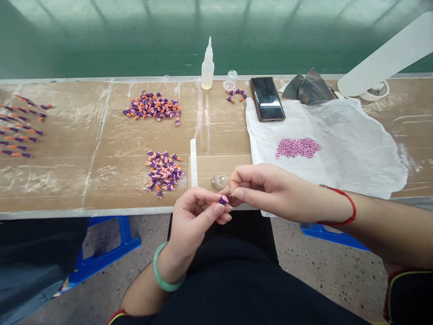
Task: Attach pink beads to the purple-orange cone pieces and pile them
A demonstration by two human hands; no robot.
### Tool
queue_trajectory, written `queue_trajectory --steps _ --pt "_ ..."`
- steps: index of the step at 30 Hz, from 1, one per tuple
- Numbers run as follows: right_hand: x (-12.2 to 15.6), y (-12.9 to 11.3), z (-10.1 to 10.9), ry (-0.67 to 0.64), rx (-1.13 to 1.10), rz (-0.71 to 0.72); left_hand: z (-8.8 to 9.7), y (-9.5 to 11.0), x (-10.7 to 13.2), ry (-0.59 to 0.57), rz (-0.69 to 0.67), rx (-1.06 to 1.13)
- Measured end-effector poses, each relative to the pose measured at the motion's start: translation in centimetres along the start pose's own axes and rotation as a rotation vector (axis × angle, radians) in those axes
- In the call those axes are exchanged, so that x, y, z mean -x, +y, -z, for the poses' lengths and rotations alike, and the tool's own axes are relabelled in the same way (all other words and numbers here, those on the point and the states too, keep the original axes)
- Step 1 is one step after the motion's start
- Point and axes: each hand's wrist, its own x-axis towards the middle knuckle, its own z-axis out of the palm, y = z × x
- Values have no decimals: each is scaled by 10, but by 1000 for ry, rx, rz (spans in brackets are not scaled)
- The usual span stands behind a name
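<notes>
My left hand (198,216) pinches a small purple and orange cone piece (222,200) just past the near table edge. My right hand (267,189) meets it from the right, thumb and forefinger pressed together at the same piece; whether they hold a tiny pink bit I cannot make out. A small pile of purple, pink and orange pieces (164,172) lies on the cardboard just left of my hands. A heap of tiny pink pieces (297,147) sits on a white sheet (355,149) beyond my right hand. A clear glass dome (219,182) rests near my fingers.
A larger purple-orange pile (153,106), a glue bottle (207,67), a small clear cup (230,80) and a phone (267,98) lie farther back. Rows of finished pieces (20,128) line the left. A white stick (193,162) lies upright-wise on the cardboard. Blue stools (115,248) stand below.
</notes>
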Motion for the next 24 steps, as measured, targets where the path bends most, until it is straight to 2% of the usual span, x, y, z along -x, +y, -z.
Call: queue_trajectory --steps 10,16,24 --pt "9 -5 -6 58 -3 79 -5 -1 6 -24 -101 30" --pt "12 -4 -6 97 98 132 -7 -2 6 -9 -111 -3" --pt "13 -4 -9 148 145 217 -8 -3 7 -48 -135 54"
